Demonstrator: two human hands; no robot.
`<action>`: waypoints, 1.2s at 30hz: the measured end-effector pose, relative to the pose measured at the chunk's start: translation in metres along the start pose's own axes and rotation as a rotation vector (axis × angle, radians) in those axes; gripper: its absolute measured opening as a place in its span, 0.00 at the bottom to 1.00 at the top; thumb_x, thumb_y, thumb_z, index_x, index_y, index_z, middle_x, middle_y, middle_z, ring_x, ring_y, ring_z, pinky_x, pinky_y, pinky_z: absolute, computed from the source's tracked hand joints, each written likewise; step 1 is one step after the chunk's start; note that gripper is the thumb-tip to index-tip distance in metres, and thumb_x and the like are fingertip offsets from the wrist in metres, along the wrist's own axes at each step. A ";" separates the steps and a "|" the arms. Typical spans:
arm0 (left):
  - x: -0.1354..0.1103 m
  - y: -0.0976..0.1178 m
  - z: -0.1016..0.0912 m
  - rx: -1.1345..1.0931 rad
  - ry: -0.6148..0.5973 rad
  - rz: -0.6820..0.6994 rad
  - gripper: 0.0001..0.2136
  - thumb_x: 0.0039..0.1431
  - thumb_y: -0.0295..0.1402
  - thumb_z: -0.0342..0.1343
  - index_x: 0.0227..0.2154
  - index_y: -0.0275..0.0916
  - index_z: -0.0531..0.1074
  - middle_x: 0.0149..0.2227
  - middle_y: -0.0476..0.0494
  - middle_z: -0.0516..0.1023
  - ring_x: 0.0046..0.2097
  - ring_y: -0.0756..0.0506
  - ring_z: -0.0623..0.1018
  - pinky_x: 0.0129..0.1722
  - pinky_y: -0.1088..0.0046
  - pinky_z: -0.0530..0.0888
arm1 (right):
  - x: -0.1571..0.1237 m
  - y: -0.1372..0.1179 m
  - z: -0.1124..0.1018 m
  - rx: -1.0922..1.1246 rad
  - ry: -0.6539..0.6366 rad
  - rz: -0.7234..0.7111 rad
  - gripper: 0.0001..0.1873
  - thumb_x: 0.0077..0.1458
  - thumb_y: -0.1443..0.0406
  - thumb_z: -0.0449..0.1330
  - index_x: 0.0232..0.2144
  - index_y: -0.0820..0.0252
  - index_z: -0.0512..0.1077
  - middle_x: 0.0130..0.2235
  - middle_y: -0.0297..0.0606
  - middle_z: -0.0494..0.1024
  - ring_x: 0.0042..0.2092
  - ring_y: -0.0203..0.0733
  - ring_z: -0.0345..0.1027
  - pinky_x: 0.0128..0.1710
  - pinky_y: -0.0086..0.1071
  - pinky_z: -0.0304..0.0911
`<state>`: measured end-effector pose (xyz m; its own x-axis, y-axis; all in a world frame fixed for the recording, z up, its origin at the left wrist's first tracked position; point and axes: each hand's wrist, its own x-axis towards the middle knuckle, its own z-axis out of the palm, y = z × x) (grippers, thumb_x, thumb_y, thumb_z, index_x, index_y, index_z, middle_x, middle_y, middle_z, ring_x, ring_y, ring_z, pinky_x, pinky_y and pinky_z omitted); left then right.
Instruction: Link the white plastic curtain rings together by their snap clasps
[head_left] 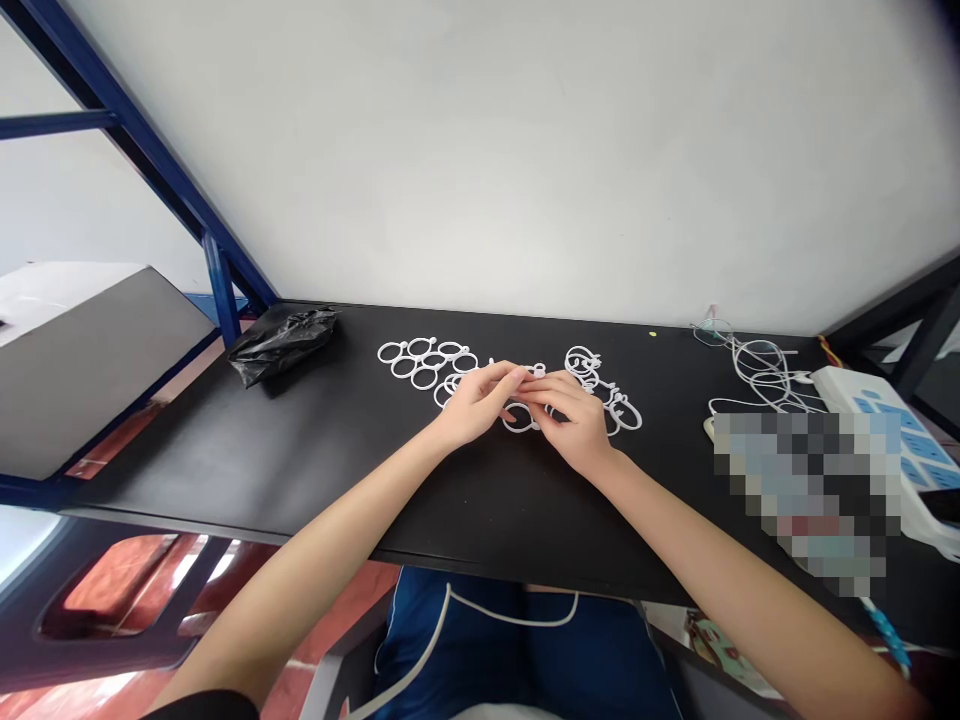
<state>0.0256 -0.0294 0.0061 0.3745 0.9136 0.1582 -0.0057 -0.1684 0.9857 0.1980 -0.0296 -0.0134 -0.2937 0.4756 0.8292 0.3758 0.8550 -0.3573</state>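
Several white plastic rings point(424, 362) lie linked in a chain across the middle of the black table point(315, 450). More white rings point(619, 405) trail off to the right of my hands. My left hand point(477, 402) and my right hand point(568, 418) meet at the centre of the chain. Both pinch the same white ring point(520, 419) between fingers and thumbs. The fingertips of the two hands touch each other above that ring.
A crumpled black plastic bag point(282, 341) lies at the table's back left. White cables point(759, 372) and a white and blue power strip point(885, 425) sit at the right, beside a blurred-out patch. A white wall stands behind, blue metal frame bars point(217, 270) at left.
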 end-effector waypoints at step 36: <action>-0.001 0.005 0.001 -0.286 0.040 -0.058 0.13 0.60 0.40 0.60 0.40 0.38 0.66 0.48 0.41 0.72 0.55 0.38 0.76 0.39 0.68 0.83 | -0.001 -0.001 -0.005 -0.039 0.198 0.204 0.09 0.58 0.72 0.59 0.37 0.55 0.76 0.36 0.39 0.81 0.36 0.41 0.76 0.27 0.33 0.73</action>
<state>0.0267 -0.0312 0.0111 0.3446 0.9337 0.0974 -0.2486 -0.0093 0.9686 0.2022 -0.0320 -0.0113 -0.0329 0.5841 0.8110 0.4445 0.7353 -0.5116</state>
